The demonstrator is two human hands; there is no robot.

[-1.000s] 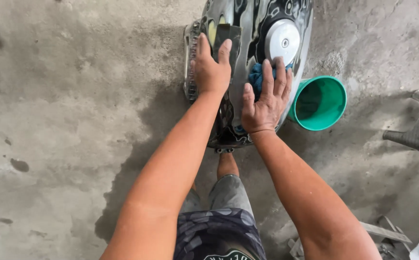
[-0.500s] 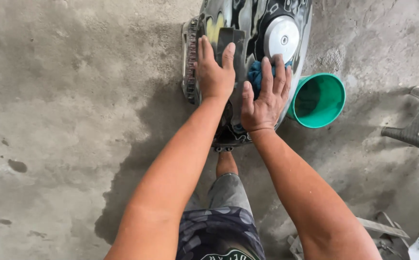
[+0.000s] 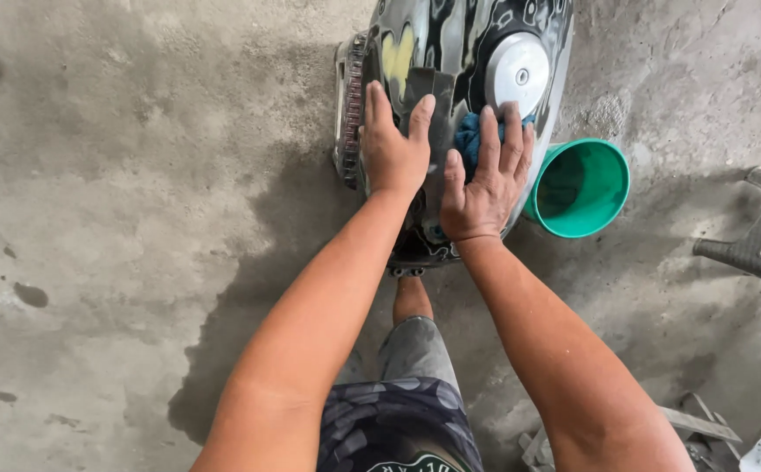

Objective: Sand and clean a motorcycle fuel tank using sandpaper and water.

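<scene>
A glossy black motorcycle fuel tank (image 3: 450, 35) with yellow and grey markings and a round silver cap (image 3: 517, 72) lies on the concrete floor in front of me. My left hand (image 3: 394, 144) rests flat on its left side, fingers together. My right hand (image 3: 484, 179) presses flat on a blue cloth (image 3: 470, 135) against the tank, just below the cap. A chain-like ribbed part (image 3: 351, 105) runs along the tank's left edge.
A green plastic cup (image 3: 583, 186) lies on its side right of the tank. A grey metal frame piece (image 3: 752, 236) sits at the right edge. More metal parts (image 3: 695, 433) lie at bottom right. My leg in patterned shorts (image 3: 398, 411) is below. The concrete (image 3: 136, 218) is stained.
Both hands stay pressed on the tank. The right hand with the cloth has shifted only slightly; the view has tilted a little.
</scene>
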